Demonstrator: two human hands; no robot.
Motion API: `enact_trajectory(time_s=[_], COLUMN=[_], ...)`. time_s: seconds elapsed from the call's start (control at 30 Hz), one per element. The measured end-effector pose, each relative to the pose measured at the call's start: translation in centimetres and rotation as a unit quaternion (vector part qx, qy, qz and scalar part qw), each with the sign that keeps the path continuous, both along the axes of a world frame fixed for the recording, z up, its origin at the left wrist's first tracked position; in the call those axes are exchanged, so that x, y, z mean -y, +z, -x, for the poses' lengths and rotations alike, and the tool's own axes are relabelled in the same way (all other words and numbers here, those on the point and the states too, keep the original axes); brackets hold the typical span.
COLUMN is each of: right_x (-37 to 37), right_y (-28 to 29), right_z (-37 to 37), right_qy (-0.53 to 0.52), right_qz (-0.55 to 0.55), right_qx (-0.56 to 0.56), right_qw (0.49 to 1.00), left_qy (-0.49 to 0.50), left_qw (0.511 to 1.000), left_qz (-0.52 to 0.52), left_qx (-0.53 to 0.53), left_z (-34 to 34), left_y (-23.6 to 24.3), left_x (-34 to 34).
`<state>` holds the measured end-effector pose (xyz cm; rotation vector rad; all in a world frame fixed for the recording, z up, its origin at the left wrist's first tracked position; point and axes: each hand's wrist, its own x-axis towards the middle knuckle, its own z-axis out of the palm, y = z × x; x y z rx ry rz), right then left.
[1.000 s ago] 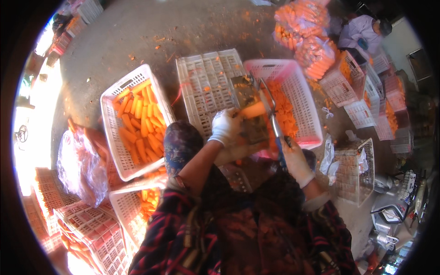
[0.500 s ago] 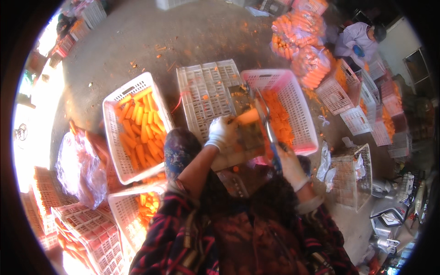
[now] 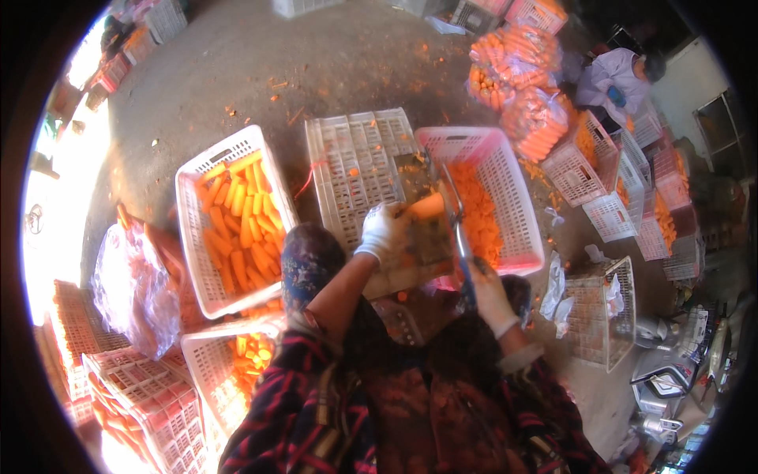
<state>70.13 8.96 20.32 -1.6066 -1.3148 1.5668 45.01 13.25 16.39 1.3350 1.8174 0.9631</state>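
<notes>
My left hand (image 3: 383, 229), in a white glove, is closed around the thick end of a carrot (image 3: 427, 207). The carrot points right over a worn board (image 3: 414, 265) at the end of an upturned crate (image 3: 351, 158). Its tip lies close to a long metal blade (image 3: 455, 207). My right hand (image 3: 489, 296), also in a pale glove, grips the blade's blue handle (image 3: 467, 276). Just beyond the blade, a pinkish white crate (image 3: 527, 209) holds many cut carrot pieces (image 3: 480, 225). Whether the blade touches the carrot is hard to tell.
To the left stands a white crate (image 3: 195, 245) of peeled carrots (image 3: 246, 217). Another crate (image 3: 207, 367) is below it, near a clear plastic bag (image 3: 134, 284). Bagged carrots (image 3: 533, 118) and stacked crates (image 3: 568, 162) stand far right, near a person (image 3: 612, 79).
My right hand and the blue handle have moved slightly down and left, and the blade has shifted with them. My left hand still holds the carrot in nearly the same place.
</notes>
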Motion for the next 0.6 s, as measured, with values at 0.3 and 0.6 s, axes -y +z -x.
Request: enact_trajectory(time_s=[0.3, 0.6], right_x=[1.7, -1.0], right_y=[-5.0, 10.8], right_z=[0.8, 3.1], right_qy=[0.041, 0.068], right_qz=[-0.181, 0.054], right_qx=[0.207, 0.026], right_qw=[0.961, 0.996], left_qy=[0.013, 0.021], left_qw=[0.999, 0.995], left_qz=[-0.010, -0.088], left_qx=[0.038, -0.050], left_z=[-0.7, -0.9], left_y=[-1.6, -1.9], left_x=[-1.0, -0.1])
